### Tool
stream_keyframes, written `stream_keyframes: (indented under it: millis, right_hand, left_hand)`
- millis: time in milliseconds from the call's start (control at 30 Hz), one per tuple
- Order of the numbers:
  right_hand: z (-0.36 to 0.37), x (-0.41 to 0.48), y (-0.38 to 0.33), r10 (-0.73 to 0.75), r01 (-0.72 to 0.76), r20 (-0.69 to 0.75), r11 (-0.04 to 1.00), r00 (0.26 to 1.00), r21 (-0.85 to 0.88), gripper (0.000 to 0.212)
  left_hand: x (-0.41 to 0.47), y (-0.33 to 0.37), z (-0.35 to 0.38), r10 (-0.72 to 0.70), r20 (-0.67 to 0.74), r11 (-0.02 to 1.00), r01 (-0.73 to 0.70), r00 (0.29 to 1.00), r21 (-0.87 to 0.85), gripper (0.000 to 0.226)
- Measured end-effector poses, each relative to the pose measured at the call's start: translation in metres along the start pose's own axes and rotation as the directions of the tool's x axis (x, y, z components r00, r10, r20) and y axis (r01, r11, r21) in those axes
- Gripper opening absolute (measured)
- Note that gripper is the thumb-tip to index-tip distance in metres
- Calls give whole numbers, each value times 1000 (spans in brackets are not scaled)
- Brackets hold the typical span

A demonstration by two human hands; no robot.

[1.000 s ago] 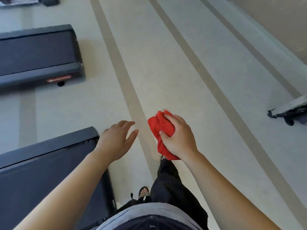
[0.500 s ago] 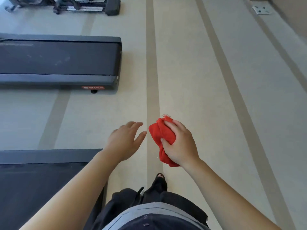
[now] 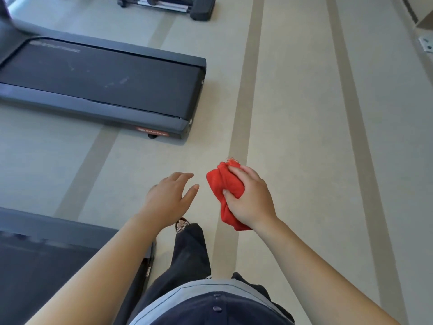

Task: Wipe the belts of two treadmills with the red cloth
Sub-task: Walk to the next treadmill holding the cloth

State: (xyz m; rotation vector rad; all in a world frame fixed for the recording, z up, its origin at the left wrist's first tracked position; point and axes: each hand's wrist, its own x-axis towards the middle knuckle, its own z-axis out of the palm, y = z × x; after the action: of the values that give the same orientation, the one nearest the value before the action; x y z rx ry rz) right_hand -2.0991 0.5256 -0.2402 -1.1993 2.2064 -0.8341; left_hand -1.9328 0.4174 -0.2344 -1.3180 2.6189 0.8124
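My right hand (image 3: 250, 200) grips a bunched red cloth (image 3: 222, 184) at waist height above the floor. Beside it, a little to the left, my left hand (image 3: 168, 198) is held out with fingers apart and nothing in it. A dark treadmill with a black belt (image 3: 100, 78) lies on the floor ahead at the upper left, its rear end pointing right. A second treadmill (image 3: 46, 261) lies at the lower left, partly hidden by my left forearm. Neither hand touches a treadmill.
The floor (image 3: 293, 113) is pale with darker stripes running away from me. Another machine's black base (image 3: 168, 5) stands at the top edge. My dark trouser leg and a shoe (image 3: 182, 225) show below my hands. A small flat item (image 3: 426, 43) lies at the far right.
The view has swung left and forward: the far treadmill now sits larger and nearer, the close one has slid down to the lower left. Both hands keep their pose, cloth still gripped.
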Motion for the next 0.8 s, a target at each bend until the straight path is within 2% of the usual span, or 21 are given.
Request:
stream_keyframes:
  millis: [233, 433, 600, 800]
  right_hand:
    - [31, 137, -54, -14, 14, 29, 1000, 999, 7, 59]
    - [64, 236, -93, -34, 31, 73, 999, 997, 38, 59]
    - [78, 321, -105, -28, 26, 81, 999, 996, 32, 59]
    - [80, 446, -111, 0, -3, 64, 999, 998, 42, 59]
  left_hand:
    - [113, -57, -75, 8, 11, 995, -9, 1000, 99, 51]
    - [178, -98, -116, -74, 43, 992, 70, 996, 101, 50]
    - [252, -121, -145, -94, 58, 991, 88, 994, 100, 51]
    - [382, -136, -186, -67, 52, 995, 63, 996, 80, 51]
